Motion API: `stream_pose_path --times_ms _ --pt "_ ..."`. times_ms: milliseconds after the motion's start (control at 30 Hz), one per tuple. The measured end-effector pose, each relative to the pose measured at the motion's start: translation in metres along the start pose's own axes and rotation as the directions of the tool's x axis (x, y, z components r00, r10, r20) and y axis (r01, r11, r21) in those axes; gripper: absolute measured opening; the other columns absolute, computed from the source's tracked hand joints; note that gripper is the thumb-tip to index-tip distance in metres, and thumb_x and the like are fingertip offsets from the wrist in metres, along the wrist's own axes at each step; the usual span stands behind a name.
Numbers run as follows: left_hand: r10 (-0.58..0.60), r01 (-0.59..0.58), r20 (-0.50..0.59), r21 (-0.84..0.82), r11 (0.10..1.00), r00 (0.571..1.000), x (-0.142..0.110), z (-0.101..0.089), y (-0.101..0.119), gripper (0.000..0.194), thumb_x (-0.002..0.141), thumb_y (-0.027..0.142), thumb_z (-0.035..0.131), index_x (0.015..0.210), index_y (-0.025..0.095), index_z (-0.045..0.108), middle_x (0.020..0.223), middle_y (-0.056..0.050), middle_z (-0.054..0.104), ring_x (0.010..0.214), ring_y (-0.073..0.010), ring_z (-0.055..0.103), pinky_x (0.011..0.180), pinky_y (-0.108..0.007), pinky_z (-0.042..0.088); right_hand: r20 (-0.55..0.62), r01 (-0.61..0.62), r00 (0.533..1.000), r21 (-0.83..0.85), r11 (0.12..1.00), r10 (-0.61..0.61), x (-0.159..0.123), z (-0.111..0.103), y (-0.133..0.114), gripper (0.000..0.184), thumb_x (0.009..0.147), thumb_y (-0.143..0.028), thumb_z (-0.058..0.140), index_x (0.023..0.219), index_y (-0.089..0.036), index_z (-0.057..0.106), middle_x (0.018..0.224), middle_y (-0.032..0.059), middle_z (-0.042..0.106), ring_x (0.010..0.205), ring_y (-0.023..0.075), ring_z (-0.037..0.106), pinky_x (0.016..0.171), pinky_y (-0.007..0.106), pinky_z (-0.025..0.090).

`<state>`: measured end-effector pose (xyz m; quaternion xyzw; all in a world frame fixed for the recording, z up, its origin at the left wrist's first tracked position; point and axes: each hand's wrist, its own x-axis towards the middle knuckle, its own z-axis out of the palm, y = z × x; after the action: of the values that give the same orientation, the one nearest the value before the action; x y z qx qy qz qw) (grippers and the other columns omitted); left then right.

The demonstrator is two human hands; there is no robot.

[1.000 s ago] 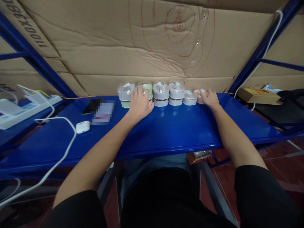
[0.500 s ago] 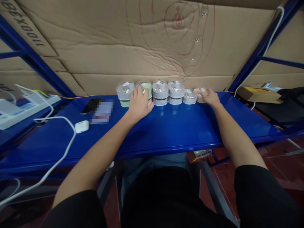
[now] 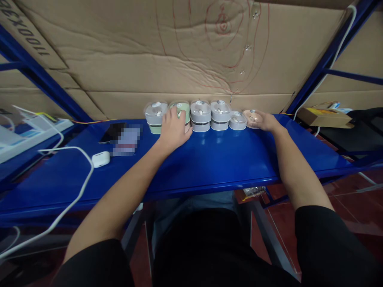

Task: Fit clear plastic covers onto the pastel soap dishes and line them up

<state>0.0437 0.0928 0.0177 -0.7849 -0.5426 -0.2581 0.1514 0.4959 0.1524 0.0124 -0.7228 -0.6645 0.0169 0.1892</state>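
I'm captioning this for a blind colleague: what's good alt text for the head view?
A person's left hand rests on a green-topped stack and the right hand touches a peach container, both in a row of lidded containers at the back of a blue table. A white case lies at left.

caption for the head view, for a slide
Left hand on a green-lidded round container, right hand at a peach round container, on a blue metal shelf
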Motion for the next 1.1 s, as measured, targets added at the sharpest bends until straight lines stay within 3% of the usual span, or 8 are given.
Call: stream_pose_path --times_ms 167,300,500,667,867,1100 --pt "-0.004 0.004 0.008 -0.014 1.0 1.0 0.0 0.0 0.0 0.059 0.105 0.049 0.062 0.153 0.016 0.052 0.169 -0.031 0.048 0.158 -0.0558 0.046 0.126 -0.073 0.042 -0.014 -0.017 1.0 -0.002 1.0 0.017 -0.002 -0.002 0.007 0.092 0.084 -0.051 0.094 0.166 -0.022 0.062 0.15 0.0185 0.077 0.145 0.0441 0.069 0.119 0.057 0.055" --pt "0.001 -0.002 -0.008 -0.04 0.999 1.0 0.0 0.002 -0.002 0.062 0.104 0.052 0.063 0.155 0.019 0.052 0.168 -0.03 0.049 0.158 -0.0562 0.046 0.127 -0.074 0.041 -0.041 0.005 0.999 0.021 1.0 -0.004 -0.004 0.0 0.005 0.08 0.089 -0.051 0.089 0.16 -0.023 0.066 0.15 0.0158 0.077 0.143 0.0415 0.07 0.12 0.054 0.054" --pt "0.005 -0.005 -0.004 -0.022 1.0 1.0 0.0 0.004 -0.005 0.065 0.103 0.055 0.066 0.155 0.018 0.053 0.169 -0.03 0.048 0.157 -0.0555 0.048 0.126 -0.071 0.042 -0.118 -0.096 0.989 -0.007 0.995 0.095 -0.004 0.002 -0.01 0.073 0.091 -0.063 0.086 0.142 -0.014 0.068 0.139 0.0273 0.076 0.128 0.0446 0.071 0.109 0.053 0.056" --pt "-0.005 0.004 -0.009 -0.037 0.999 1.0 0.0 0.003 -0.004 0.067 0.104 0.06 0.064 0.155 0.018 0.053 0.168 -0.03 0.049 0.156 -0.0561 0.048 0.126 -0.073 0.041 -0.165 -0.127 0.978 -0.001 0.992 0.125 -0.004 0.001 -0.011 0.061 0.09 -0.056 0.082 0.136 -0.018 0.069 0.138 0.0231 0.078 0.13 0.0458 0.072 0.11 0.057 0.057" --pt "-0.013 0.013 0.002 -0.046 0.999 1.0 0.0 0.003 -0.002 0.066 0.104 0.058 0.063 0.156 0.018 0.052 0.169 -0.031 0.047 0.157 -0.0577 0.046 0.127 -0.074 0.04 -0.22 -0.129 0.967 0.022 0.991 0.13 -0.009 0.002 -0.009 0.064 0.089 -0.054 0.079 0.14 -0.017 0.068 0.141 0.0245 0.077 0.135 0.0478 0.07 0.114 0.06 0.057" --pt "-0.025 0.025 0.003 -0.033 0.999 1.0 0.001 0.004 -0.003 0.066 0.103 0.058 0.065 0.156 0.019 0.053 0.17 -0.029 0.047 0.158 -0.056 0.046 0.128 -0.072 0.04 -0.181 -0.154 0.972 -0.018 0.988 0.148 -0.014 0.006 -0.017 0.068 0.092 -0.062 0.079 0.141 -0.017 0.066 0.141 0.0263 0.075 0.136 0.0498 0.07 0.114 0.062 0.057"
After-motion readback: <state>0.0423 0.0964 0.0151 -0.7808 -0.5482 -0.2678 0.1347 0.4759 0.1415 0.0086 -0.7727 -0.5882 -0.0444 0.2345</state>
